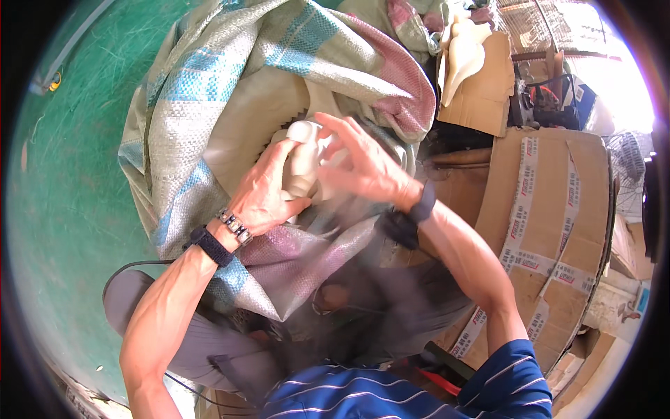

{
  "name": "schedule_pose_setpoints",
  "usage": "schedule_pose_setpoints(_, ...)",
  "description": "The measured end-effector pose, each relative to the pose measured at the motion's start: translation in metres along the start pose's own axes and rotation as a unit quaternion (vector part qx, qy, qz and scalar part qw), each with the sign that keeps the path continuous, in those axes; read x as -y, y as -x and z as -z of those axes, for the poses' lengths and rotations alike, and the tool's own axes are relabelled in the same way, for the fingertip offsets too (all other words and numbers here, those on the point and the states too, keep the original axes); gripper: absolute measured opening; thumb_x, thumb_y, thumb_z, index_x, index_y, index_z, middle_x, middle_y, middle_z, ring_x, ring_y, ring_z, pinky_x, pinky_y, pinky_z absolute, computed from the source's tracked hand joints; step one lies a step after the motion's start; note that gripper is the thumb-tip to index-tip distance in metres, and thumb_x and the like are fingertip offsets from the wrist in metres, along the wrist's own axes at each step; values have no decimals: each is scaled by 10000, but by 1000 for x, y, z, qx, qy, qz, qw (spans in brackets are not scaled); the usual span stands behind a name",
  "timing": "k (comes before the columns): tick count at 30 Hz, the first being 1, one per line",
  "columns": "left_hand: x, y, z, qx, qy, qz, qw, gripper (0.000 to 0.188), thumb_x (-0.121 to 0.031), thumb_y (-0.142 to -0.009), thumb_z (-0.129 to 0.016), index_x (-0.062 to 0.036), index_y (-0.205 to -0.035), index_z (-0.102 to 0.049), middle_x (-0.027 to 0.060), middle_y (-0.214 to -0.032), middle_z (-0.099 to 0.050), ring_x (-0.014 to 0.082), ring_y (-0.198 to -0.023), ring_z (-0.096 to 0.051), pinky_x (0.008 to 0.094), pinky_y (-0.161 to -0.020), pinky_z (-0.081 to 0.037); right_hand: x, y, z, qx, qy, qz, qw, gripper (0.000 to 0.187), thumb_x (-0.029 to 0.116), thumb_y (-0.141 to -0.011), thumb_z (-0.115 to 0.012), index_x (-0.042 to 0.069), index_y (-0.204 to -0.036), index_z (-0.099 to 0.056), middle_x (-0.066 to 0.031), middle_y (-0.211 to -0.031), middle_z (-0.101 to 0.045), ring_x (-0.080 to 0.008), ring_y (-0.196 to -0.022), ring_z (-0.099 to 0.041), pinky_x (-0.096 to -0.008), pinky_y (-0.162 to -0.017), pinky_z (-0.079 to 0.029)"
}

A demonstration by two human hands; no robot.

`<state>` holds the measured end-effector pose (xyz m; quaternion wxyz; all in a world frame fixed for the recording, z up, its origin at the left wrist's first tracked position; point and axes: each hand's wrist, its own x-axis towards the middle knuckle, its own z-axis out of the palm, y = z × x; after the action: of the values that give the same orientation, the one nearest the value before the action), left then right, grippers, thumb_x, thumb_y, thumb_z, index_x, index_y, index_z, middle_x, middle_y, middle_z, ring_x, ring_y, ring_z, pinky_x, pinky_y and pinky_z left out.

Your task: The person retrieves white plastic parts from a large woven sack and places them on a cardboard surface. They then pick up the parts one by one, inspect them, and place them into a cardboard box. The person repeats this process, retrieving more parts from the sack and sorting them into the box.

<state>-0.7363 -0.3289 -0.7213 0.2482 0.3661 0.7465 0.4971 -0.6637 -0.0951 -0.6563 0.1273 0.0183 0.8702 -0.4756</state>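
Note:
My left hand [264,188] is wrapped round a pale cream, rounded piece [303,162] that looks like a small carved figure, thumb and fingers on its near side. Close on its right, my right hand [359,159] has its fingers curved and spread, slightly smeared by motion. Its fingertips come near the top of the piece; whether they touch it I cannot tell. Just behind the piece shows a dark toothed edge [269,140], partly hidden by my left hand. A woven sack [202,87] with blue and pink stripes lies open around both hands, over my lap.
Inside the sack is a broad pale surface [241,126]. A large taped cardboard box [551,209] stands at the right. Beyond it a pale pointed carving [464,56] rests on a cardboard sheet [481,94]. Green flooring [77,209] spreads to the left.

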Motion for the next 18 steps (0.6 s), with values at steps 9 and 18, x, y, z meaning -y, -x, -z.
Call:
schedule_pose_setpoints(9, -10, -8, 8, 63, 27, 67, 995, 765, -96, -807, -764, -70, -1508, -461, 243, -1352, -637, 424, -1209, -676, 490, -998, -567, -3, -26, 10, 20, 270, 171, 947, 915, 81, -750, -809, 177, -1598, -478, -133, -1320, -593, -371, -1178, -634, -452, -1002, -567)
schedule_pose_setpoints(18, -9, 2, -6, 18, -49, -8, 999, 858, -56, -835, -704, -74, -1609, -336, 262, -1372, -643, 476, -1187, -668, 515, -976, -566, -4, -26, 12, -1, 344, 171, 923, 509, 167, -697, -817, 157, -1197, -720, -88, -1053, -610, -321, -1001, -669, -456, -758, -593)
